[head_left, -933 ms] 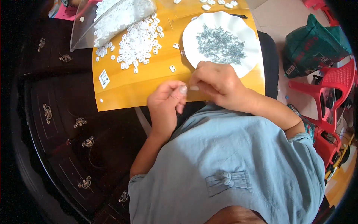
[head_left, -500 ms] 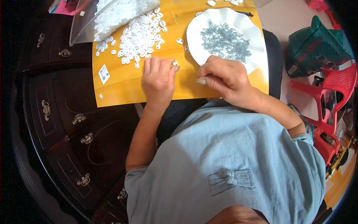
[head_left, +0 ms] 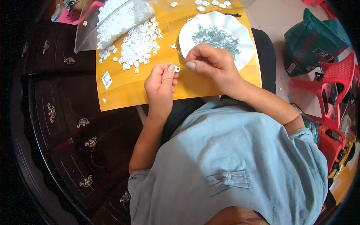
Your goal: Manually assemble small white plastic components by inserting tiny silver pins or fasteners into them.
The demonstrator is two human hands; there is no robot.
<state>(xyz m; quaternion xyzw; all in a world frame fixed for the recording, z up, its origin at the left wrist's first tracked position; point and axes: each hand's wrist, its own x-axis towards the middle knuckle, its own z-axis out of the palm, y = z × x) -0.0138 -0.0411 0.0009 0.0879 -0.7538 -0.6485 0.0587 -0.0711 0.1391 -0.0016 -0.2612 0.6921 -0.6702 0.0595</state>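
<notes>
Between thumb and fingers, my left hand (head_left: 162,79) grips a small white oval plastic piece (head_left: 177,69) with a dark hole in its end. My right hand (head_left: 213,66) is pinched closed just to the right of that piece; whatever is between its fingertips is too small to make out. Beyond the right hand stands a white wavy-rimmed plate (head_left: 245,41) bearing a heap of small grey metal springs or pins (head_left: 214,37). A pile of the same white pieces (head_left: 137,47) spreads over the yellow board (head_left: 131,93), past my left hand.
A clear plastic bin (head_left: 85,37) with a bag of white pieces (head_left: 123,18) tips at the far left. More loose pieces (head_left: 205,3) lie behind the plate, near a black stick-like tool (head_left: 232,15). Dark drawers (head_left: 56,93) flank the left; a red chair (head_left: 330,88) and green bag (head_left: 311,41) stand right.
My left hand has turned and lifted from the board, bringing the white piece into view. The right hand, still pinched, has moved left toward it. The whole view has shifted slightly.
</notes>
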